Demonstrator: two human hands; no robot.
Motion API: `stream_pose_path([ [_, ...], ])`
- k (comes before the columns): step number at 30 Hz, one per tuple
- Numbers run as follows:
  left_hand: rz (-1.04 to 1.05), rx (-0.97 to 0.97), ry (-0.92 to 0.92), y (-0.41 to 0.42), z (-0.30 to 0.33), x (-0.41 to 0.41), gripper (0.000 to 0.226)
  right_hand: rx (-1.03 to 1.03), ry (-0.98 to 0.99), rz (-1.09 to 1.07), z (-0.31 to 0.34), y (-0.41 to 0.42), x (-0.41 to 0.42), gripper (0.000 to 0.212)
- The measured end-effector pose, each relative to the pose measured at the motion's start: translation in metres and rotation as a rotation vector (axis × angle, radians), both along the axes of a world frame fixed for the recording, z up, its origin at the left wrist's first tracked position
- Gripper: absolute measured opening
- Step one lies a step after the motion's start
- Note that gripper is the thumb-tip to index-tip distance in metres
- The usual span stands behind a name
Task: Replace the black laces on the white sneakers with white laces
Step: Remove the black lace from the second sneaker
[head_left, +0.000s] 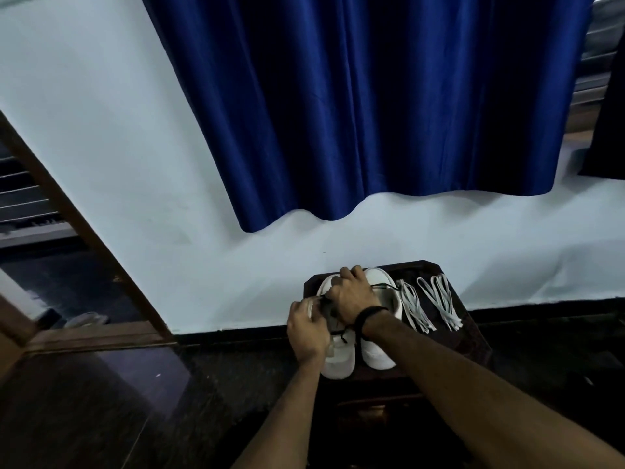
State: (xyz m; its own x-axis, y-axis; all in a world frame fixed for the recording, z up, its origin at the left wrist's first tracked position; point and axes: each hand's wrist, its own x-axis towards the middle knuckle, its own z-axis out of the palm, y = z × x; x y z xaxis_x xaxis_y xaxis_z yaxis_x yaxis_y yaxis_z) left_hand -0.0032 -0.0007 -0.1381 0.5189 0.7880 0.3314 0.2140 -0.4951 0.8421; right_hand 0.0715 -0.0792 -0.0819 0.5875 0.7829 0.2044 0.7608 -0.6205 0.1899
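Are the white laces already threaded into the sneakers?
No, both bundles of white laces lie loose on the dark stool, to the right of the white sneakers.

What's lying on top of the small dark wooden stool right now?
On the small dark wooden stool: two white sneakers side by side, two folded bundles of white laces to their right. The left hand and right hand cover the sneakers' middles, with black lace partly showing.
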Motion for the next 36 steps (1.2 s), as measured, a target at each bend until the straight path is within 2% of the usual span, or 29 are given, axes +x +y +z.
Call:
stream_pose_path([
  [4, 0.003, -0.005, -0.011, 0.000, 0.000, 0.001, 0.014, -0.103, -0.138, 0.087, 0.013, 0.008, 0.002, 0.007],
  [7, 0.012, 0.002, -0.011, 0.001, 0.000, 0.001, 0.012, -0.120, -0.222, 0.161, 0.009, 0.012, 0.007, 0.018],
  [13, 0.013, 0.008, -0.014, 0.005, -0.008, 0.004, 0.012, -0.108, -0.345, 0.327, 0.005, 0.016, 0.015, 0.018],
  [15, 0.014, 0.003, -0.022, 0.005, -0.009, 0.004, 0.013, -0.044, -0.340, 0.324, 0.008, 0.017, 0.014, 0.015],
  [17, 0.019, 0.007, -0.041, 0.004, -0.008, 0.003, 0.017, 0.103, -0.263, 0.188, 0.015, 0.013, 0.019, 0.004],
  [20, 0.028, 0.019, -0.040, 0.004, -0.008, 0.002, 0.018, 0.235, 0.064, -0.274, 0.025, -0.001, 0.029, 0.031],
  [21, 0.028, 0.014, -0.039, 0.003, -0.009, 0.002, 0.015, 0.266, 0.134, -0.351, 0.021, -0.006, 0.033, 0.036],
  [23, 0.034, 0.012, -0.042, 0.003, -0.009, 0.003, 0.013, 0.332, 0.281, -0.308, 0.011, -0.009, 0.038, 0.038],
  [25, 0.043, 0.020, -0.038, 0.004, -0.008, 0.004, 0.013, 0.407, 0.364, -0.101, 0.008, -0.006, 0.040, 0.049],
  [27, 0.049, 0.029, -0.024, 0.003, -0.008, 0.004, 0.014, 0.231, 0.326, 0.104, 0.014, 0.001, 0.037, 0.050],
  [28, 0.048, 0.037, -0.013, 0.004, -0.009, 0.004, 0.015, 0.078, 0.235, 0.164, 0.017, 0.004, 0.033, 0.040],
  [30, 0.039, 0.051, 0.009, 0.005, -0.010, 0.004, 0.016, -0.131, 0.021, 0.206, 0.020, 0.010, 0.023, 0.023],
  [31, 0.036, 0.046, 0.018, 0.005, -0.010, 0.003, 0.017, -0.155, -0.042, 0.206, 0.018, 0.011, 0.021, 0.021],
  [33, 0.036, 0.035, 0.020, 0.003, -0.008, 0.003, 0.017, -0.086, -0.115, 0.169, 0.021, 0.009, 0.021, 0.022],
  [34, 0.041, 0.032, 0.014, 0.003, -0.007, 0.003, 0.017, 0.016, -0.126, 0.109, 0.026, 0.007, 0.024, 0.021],
  [36, 0.055, 0.035, 0.012, 0.003, -0.007, 0.003, 0.017, 0.358, -0.060, -0.142, 0.039, -0.001, 0.035, 0.020],
])
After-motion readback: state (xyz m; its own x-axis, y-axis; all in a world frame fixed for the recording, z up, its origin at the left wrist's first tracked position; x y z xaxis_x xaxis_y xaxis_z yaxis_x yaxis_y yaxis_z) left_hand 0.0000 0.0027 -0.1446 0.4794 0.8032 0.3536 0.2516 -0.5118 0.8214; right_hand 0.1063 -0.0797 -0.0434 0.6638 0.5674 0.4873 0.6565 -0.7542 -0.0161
